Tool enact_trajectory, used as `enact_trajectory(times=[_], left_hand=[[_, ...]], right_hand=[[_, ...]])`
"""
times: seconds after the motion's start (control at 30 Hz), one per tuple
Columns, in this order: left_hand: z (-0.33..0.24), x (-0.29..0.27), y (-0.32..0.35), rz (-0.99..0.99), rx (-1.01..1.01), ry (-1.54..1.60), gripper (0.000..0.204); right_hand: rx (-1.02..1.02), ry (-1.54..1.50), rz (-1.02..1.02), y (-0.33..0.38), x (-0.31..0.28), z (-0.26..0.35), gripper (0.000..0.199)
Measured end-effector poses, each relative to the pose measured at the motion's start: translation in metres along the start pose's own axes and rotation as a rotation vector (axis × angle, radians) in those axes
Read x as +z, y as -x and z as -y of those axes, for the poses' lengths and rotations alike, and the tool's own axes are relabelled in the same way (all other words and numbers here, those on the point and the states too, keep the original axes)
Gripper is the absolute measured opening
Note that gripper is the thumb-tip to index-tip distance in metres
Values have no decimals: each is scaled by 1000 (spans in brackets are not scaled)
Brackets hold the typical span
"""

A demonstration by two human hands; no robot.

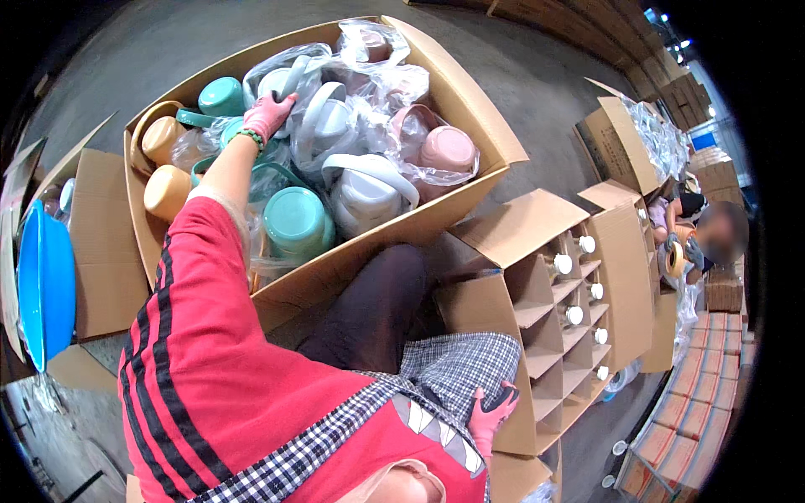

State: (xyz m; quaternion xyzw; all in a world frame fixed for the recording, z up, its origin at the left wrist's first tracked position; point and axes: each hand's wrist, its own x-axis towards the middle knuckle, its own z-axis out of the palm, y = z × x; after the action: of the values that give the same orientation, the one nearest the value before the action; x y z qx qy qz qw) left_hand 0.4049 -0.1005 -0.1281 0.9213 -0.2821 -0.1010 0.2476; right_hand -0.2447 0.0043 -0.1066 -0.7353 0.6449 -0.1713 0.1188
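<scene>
"Which jug is the left hand [270,116] reaching?"

"The pale grey jug [274,82]. It's lying in clear plastic at the far left part of the big box [369,239], and the gloved fingers are touching it, partly curled. I can't tell whether they are gripping."

"What is sitting around it?"

"A small green jug [221,96] is lying just left of it, and orange jugs [167,193] are filling the left end. A larger green jug [293,220] and a white jug [366,197] are standing nearer, while a pink jug [447,149] is lying to the right."

"And the right hand [493,415]?"

"It's resting near, beside the checked apron [461,369] and the divided box [530,314]. Its fingers are spreading loosely apart, and I'm seeing nothing in them."

"What is showing in that box?"

"White caps [563,263] are sticking up from its compartments."

"Farther out?"

"A blue basin [46,285] is leaning at the left; another person [692,243] is working at the far right."
</scene>
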Motion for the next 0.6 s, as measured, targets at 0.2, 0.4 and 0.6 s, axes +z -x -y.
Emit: enact_trajectory(times=[0.2, 0.4, 0.6], left_hand=[[28, 15, 13, -91, 259, 125, 70], [-42, -21, 124, -336, 824, 102, 57], [-173, -63, 263, 101, 1487, 198, 49]], right_hand=[[2, -44, 2, -4, 5, -9, 50], [41, 47, 22, -12, 6, -11, 54], [14, 27, -7, -10, 9, -19, 57]])
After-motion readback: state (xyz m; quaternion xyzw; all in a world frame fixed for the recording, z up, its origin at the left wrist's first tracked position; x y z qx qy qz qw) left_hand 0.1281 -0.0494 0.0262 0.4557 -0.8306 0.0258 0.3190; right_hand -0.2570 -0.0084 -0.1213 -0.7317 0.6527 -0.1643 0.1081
